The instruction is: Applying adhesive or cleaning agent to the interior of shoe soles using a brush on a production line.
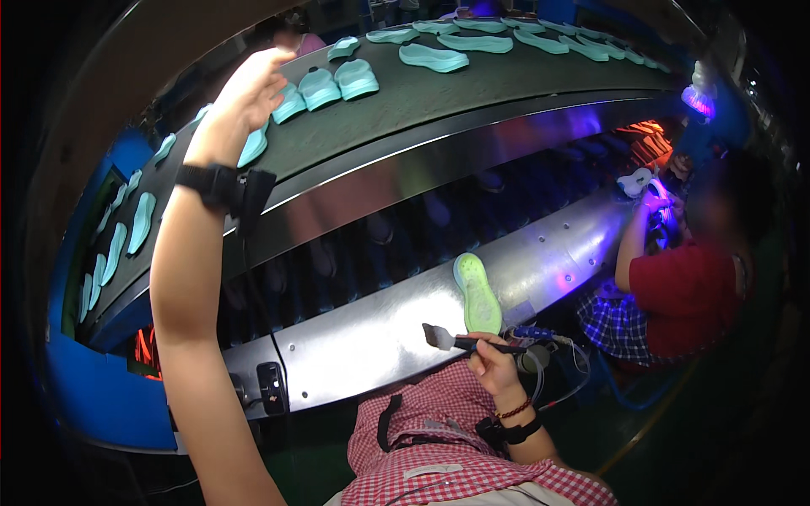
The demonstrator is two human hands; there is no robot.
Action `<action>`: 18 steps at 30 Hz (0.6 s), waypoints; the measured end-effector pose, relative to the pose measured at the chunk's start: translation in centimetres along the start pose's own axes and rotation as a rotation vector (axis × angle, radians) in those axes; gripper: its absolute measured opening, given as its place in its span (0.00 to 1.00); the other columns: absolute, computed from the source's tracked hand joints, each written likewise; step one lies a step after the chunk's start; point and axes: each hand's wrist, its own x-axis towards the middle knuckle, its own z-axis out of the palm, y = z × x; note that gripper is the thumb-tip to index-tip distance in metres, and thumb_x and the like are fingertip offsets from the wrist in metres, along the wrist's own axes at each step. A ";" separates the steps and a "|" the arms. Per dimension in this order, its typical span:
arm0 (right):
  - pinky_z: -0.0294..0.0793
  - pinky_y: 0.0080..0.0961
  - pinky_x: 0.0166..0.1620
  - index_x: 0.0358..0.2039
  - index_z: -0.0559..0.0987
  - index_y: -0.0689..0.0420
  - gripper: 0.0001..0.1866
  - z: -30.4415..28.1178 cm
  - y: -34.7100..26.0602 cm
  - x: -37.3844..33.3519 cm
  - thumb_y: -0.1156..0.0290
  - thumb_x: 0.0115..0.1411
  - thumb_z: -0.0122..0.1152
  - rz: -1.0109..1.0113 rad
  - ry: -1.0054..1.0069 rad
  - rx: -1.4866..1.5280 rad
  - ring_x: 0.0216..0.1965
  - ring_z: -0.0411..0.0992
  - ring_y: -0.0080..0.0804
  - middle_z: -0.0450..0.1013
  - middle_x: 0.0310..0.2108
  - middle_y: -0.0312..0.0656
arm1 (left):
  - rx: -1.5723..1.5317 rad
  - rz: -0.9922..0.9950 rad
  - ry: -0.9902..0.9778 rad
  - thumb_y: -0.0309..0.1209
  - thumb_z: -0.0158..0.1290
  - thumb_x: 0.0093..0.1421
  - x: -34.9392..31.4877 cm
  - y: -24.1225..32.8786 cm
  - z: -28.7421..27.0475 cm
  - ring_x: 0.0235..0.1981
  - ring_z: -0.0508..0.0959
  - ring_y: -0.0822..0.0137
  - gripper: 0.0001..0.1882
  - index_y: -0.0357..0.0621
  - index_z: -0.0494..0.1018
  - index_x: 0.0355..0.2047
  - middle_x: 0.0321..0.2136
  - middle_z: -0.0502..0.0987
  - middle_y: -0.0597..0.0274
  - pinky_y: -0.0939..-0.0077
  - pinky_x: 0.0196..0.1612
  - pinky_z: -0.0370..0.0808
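My left hand (253,88) is raised over the dark conveyor belt (388,110), its fingers loosely spread and bent. It is beside a row of pale turquoise shoe soles (318,89); no object shows in it. In my right hand (494,369), low in front of my checked apron, is a flat brush (468,342) gripped by its dark handle. The brush's bristles point left, above the steel ledge (363,346). A yellow-green shoe sole (480,295) lies on that ledge, just beyond the brush.
More turquoise soles (475,43) line the belt's far side. Below the belt is a dark opening with dim shoe shapes. At right, a co-worker in a red shirt (688,282) handles a shoe piece under violet light. Hoses (582,363) hang beside the ledge; an orange glow (650,143) shows behind.
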 end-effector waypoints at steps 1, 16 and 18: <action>0.61 0.16 0.21 0.40 0.72 0.66 0.11 -0.1 0.3 0.3 0.75 0.58 0.47 0.012 -0.002 0.023 0.14 0.61 0.21 0.71 0.40 0.54 | 0.196 0.027 -0.065 0.42 0.55 0.47 1.3 0.1 0.8 0.50 0.61 0.62 0.33 0.39 0.62 0.52 0.50 0.63 0.51 0.68 0.56 0.54; 0.60 0.18 0.21 0.39 0.74 0.65 0.11 -5.7 0.0 1.5 0.76 0.57 0.49 0.047 0.159 0.162 0.15 0.61 0.22 0.74 0.33 0.45 | 1.423 -0.178 -0.285 0.57 0.45 0.51 14.5 -8.3 0.8 0.56 0.62 0.51 0.40 0.30 0.64 0.50 0.53 0.62 0.44 0.64 0.56 0.57; 0.60 0.18 0.21 0.39 0.74 0.64 0.11 -6.1 0.3 1.5 0.76 0.57 0.49 0.064 0.162 0.184 0.15 0.61 0.22 0.74 0.32 0.45 | 1.316 -0.196 -0.273 0.56 0.49 0.50 13.2 -7.5 1.1 0.56 0.61 0.52 0.41 0.29 0.63 0.50 0.54 0.61 0.44 0.64 0.56 0.57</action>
